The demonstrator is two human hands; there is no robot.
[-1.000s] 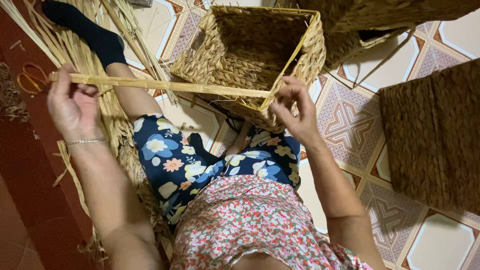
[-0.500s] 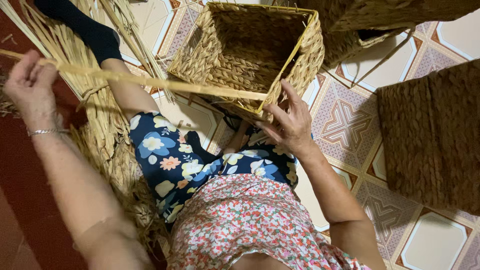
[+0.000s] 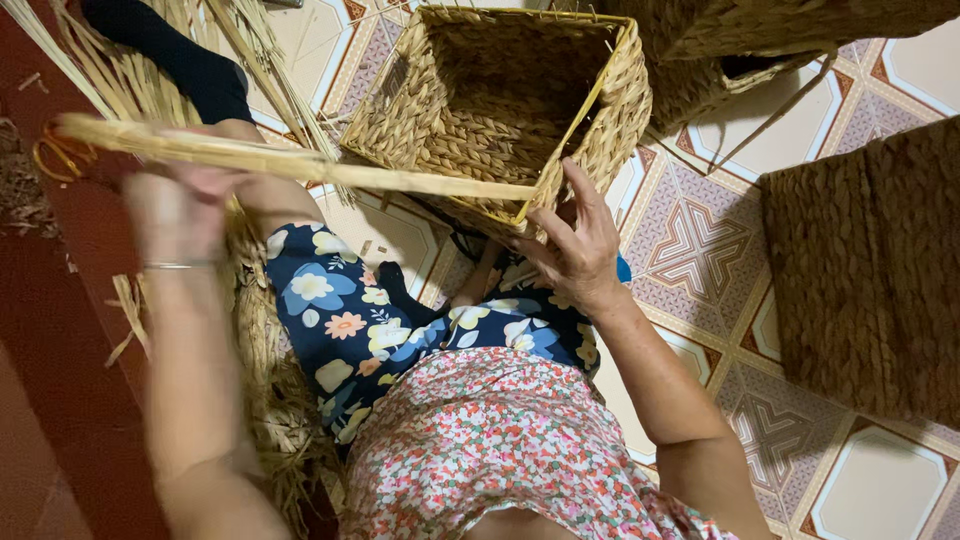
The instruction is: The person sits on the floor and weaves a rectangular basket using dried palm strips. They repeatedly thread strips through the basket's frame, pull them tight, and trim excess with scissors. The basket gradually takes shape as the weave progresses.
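Basket (image 3: 500, 110) sits on the tiled floor (image 3: 700, 240) at your knees, walls woven, rim seemingly unfinished. Right hand (image 3: 575, 245) braces its near corner, fingers spread. Left hand (image 3: 180, 200), blurred, pinches a long straw strand (image 3: 330, 170) pulled taut from the rim.

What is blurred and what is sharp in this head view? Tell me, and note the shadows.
Head view: the left hand is smeared by motion blur, as is the near end of the straw strip; the right hand and woven basket are sharp; lighting is soft and warm, with deep shadow inside the basket.
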